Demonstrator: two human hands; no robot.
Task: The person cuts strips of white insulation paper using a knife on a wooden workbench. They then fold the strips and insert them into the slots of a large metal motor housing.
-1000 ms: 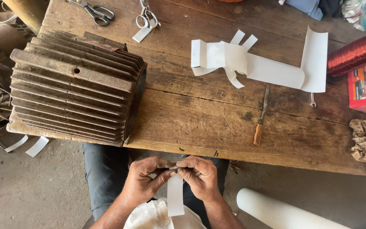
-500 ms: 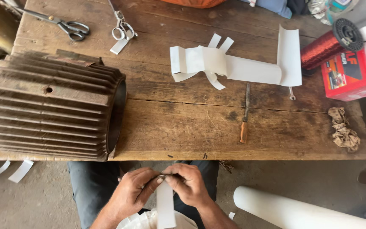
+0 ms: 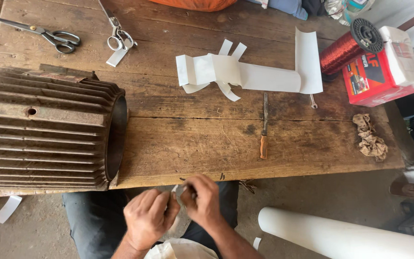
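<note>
Left hand: I see it curled below the table edge, above my lap, fingers bent round the near end of a small paper strip.
Right hand: closed, thumb and fingers pinching the same strip from the other side; the two hands touch.
Grip: both pinch tight on the strip; only a sliver of pale paper shows between the fingertips, so I cannot tell how much of it is folded inside.
Strip: held in the air just off the table's near edge, clear of the wood.
Handling: I judge it very light, thin and springy, easy to crease or tear; best taken at its edges with fingertips, one hand on each end, not squeezed flat across the middle.
Casing: a heavy, rusty finned motor shell lying on its side at the table's left, open end toward the middle.
Cut paper: a pile of white sheet and strips at the table's centre, well apart from my hands.
File: lies between that pile and the near edge.
Scissors: at the far left; a second pair near them.
Wire spool: copper, at the right, touching a red box.
Rag: by the right edge.
Roll: white, on the floor at my right.
</note>
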